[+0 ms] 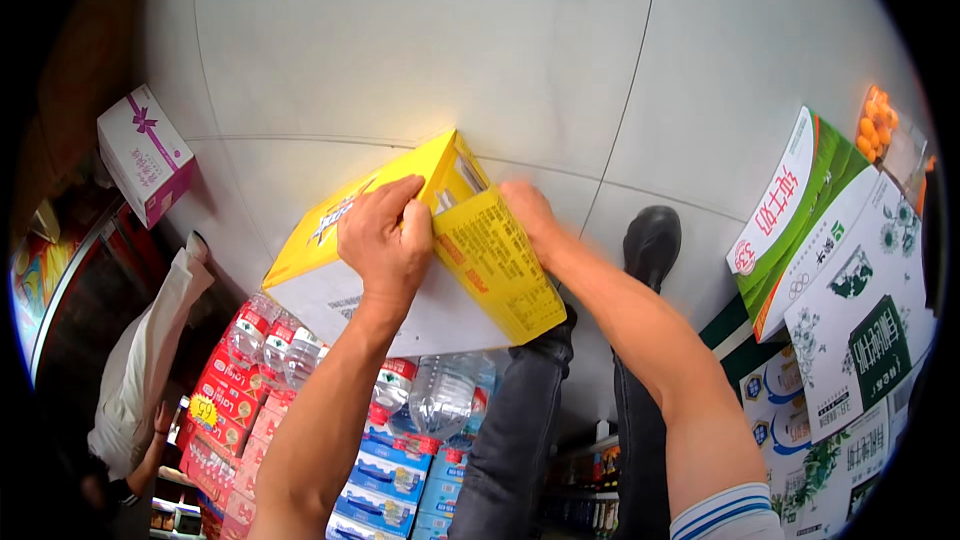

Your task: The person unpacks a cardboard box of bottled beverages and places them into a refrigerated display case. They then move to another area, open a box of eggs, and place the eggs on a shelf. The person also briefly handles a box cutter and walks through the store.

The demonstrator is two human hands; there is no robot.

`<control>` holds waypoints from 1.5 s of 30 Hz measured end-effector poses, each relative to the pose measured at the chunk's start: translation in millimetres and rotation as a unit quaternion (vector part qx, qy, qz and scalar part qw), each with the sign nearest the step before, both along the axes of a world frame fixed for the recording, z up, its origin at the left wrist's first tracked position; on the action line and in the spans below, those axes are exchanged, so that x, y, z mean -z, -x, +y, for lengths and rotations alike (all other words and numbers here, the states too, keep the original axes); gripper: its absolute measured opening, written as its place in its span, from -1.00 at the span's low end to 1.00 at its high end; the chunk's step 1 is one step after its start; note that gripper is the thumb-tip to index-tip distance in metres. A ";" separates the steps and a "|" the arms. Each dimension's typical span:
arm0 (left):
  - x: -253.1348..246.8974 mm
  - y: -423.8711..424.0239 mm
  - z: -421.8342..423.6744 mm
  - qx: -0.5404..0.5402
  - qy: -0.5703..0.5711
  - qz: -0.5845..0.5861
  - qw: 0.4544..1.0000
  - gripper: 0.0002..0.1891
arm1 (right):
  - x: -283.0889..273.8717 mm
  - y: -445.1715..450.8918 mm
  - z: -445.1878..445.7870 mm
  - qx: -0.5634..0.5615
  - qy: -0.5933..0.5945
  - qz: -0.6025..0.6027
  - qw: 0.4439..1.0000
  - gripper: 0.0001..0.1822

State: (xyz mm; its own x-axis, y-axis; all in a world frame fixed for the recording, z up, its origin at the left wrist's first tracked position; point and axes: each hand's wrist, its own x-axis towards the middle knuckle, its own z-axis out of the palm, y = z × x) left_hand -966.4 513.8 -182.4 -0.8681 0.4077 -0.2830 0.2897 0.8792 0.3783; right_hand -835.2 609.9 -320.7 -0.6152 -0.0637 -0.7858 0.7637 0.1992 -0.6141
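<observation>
A yellow and white cardboard box (450,307) is tilted in front of my legs, its lower right corner overlapping my dark trousers. The printed yellow end panel (499,266) stands partly apart from the box, and through the gap pale contents show that I cannot make out. My left hand (386,236) grips the top edge beside this gap, fingers curled over the yellow face. At the panel's far edge is my right hand (529,214), closed on it and blurred, with its fingertips hidden.
Large bottles of water (442,394) stand by stacked blue cartons (382,484) and red cartons (225,386). On the right are milk cartons (799,221) and a clear tub of orange fruit (876,124). A white and purple box (146,154) sits left, near another person's pale trousers (150,352).
</observation>
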 end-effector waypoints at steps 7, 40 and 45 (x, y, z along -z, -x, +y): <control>-1.3 -26.7 -16.3 0.058 -0.041 0.018 0.997 -0.67 | 22.5 -22.5 60.8 0.156 0.008 -0.020 0.987 -0.76; 72.0 -111.7 -55.9 0.099 -0.004 -0.132 0.986 -0.20 | -23.6 17.2 69.2 0.440 0.329 -0.087 0.831 -0.28; 94.0 -111.8 -54.9 0.096 -0.024 -0.136 0.986 -0.22 | -9.0 -19.2 71.6 0.516 0.062 -0.046 0.853 -0.44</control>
State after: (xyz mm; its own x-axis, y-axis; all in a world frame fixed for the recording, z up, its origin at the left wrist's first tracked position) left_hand -854.6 458.9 -276.4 -0.6683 0.5761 -0.4705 0.3311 0.7968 0.5054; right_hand -815.9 681.6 -311.7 -0.3303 0.3873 -0.8607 0.5399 -0.6705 -0.5089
